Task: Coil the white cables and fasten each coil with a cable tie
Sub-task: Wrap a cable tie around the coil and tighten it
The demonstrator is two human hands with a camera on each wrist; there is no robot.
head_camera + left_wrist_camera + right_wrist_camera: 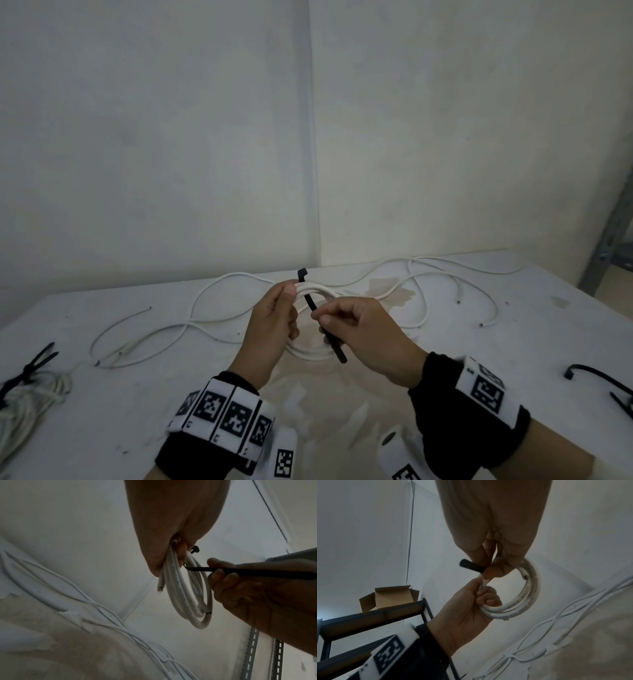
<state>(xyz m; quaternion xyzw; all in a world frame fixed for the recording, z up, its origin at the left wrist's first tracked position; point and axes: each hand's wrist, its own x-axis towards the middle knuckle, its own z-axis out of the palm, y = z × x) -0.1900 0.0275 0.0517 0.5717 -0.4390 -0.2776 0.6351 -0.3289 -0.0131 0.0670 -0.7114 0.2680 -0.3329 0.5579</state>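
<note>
A small coil of white cable is held above the table by my left hand, whose fingers curl round its strands. A black cable tie passes through the coil; its head sticks up past my left thumb. My right hand pinches the tie's long tail between thumb and fingers. In the left wrist view the tie runs from the coil into my right hand. The right wrist view shows the coil gripped by my left hand and the tie's tail.
Several loose white cables sprawl over the white table. A tied coil lies at the left edge, spare black ties at the right. A metal shelf carries an open cardboard box.
</note>
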